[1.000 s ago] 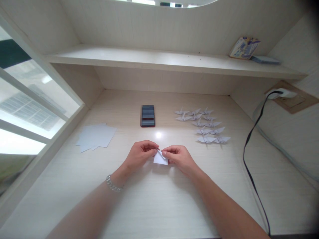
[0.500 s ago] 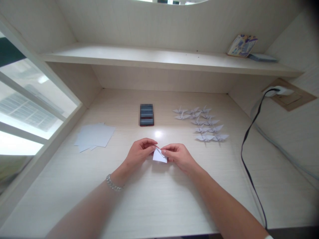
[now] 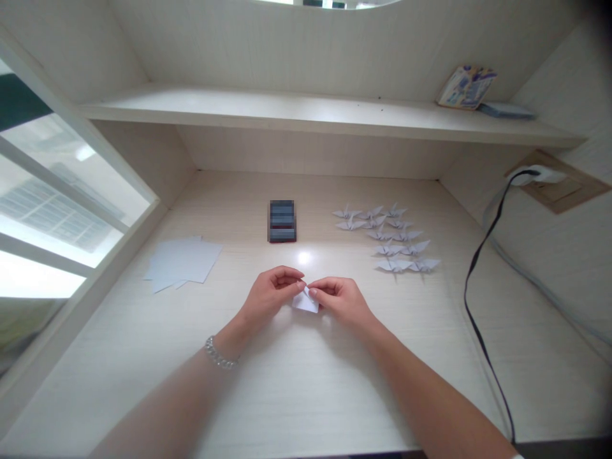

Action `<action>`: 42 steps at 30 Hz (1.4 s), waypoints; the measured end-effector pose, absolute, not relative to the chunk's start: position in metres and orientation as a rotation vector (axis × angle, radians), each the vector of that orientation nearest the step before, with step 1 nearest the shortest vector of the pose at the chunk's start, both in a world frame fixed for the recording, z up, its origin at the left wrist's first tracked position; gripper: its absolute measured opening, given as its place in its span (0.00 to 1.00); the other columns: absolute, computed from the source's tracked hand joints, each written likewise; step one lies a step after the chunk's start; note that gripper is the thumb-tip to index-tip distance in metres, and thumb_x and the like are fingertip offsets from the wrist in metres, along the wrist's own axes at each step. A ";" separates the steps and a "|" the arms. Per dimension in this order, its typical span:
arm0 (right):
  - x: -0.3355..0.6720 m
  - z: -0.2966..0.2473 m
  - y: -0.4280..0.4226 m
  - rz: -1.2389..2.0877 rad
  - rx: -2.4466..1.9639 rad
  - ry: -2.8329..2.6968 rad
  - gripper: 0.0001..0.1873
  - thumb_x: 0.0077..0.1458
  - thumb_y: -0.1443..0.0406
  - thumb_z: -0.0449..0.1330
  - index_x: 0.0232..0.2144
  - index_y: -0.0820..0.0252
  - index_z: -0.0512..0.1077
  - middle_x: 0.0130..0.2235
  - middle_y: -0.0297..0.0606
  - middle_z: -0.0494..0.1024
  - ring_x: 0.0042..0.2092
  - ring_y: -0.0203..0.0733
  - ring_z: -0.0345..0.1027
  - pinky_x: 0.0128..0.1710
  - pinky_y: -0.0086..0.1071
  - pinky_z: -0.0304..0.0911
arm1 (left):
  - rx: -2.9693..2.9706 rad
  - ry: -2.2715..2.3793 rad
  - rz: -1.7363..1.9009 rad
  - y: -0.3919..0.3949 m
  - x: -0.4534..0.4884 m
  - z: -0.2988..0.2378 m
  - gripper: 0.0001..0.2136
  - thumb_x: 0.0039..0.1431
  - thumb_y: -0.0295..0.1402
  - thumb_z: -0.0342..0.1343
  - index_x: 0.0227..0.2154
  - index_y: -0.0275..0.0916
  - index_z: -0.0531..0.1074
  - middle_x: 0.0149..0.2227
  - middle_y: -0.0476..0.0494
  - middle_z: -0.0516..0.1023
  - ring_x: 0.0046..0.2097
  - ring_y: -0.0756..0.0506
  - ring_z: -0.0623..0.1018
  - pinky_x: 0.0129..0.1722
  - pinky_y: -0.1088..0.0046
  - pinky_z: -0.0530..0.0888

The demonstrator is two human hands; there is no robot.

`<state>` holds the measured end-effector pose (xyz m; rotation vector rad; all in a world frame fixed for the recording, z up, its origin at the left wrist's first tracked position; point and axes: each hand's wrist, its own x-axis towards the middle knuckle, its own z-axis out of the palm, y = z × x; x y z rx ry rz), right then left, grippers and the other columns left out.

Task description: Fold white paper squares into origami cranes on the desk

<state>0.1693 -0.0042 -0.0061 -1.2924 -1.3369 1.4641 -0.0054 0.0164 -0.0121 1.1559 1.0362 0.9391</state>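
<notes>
A small folded piece of white paper [image 3: 305, 303] is held between my two hands, low over the middle of the desk. My left hand [image 3: 275, 290] pinches its upper left edge with thumb and fingertips. On the other side, the thumb and fingers of my right hand [image 3: 343, 297] close on its upper right edge. The fingers cover the paper's top part, so its exact folds there are hidden. To the right, beyond my hands, several white folded paper cranes [image 3: 399, 248] stand in rows.
Loose white paper sheets [image 3: 184, 261] lie overlapping at the left. A dark, blurred-out phone-like rectangle [image 3: 282, 220] lies behind my hands. A black cable [image 3: 471, 299] runs down the right side from a wall socket [image 3: 557, 182]. Above the desk's back runs a shelf [image 3: 287, 111] with a small colourful box [image 3: 467, 87].
My fingertips have drawn slightly closer together over the paper's top, and the paper now lies at a flatter tilt with less of it showing. Nothing else on the desk has moved.
</notes>
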 end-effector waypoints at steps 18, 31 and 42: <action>0.168 -0.007 -0.007 1.301 -1.305 -1.514 0.11 0.50 0.62 0.58 0.35 0.58 0.78 0.34 0.39 0.80 0.34 0.41 0.72 0.33 0.31 0.65 | 1.165 1.087 0.924 0.017 -0.009 -0.014 0.15 0.44 0.36 0.64 0.34 0.34 0.73 0.25 0.44 0.77 0.26 0.49 0.75 0.25 0.75 0.69; 0.164 -0.013 -0.006 1.466 -1.272 -1.285 0.11 0.47 0.62 0.61 0.32 0.62 0.78 0.29 0.39 0.79 0.28 0.38 0.69 0.27 0.30 0.63 | 0.898 1.021 0.929 0.020 -0.005 -0.008 0.14 0.48 0.40 0.60 0.34 0.35 0.71 0.29 0.42 0.78 0.31 0.47 0.77 0.32 0.69 0.73; 0.162 -0.012 -0.005 1.574 -1.240 -1.126 0.09 0.44 0.62 0.63 0.27 0.63 0.76 0.25 0.36 0.76 0.25 0.35 0.66 0.25 0.29 0.61 | 1.210 1.133 0.884 0.015 -0.007 -0.012 0.16 0.46 0.39 0.62 0.36 0.34 0.72 0.25 0.44 0.77 0.26 0.49 0.75 0.23 0.77 0.67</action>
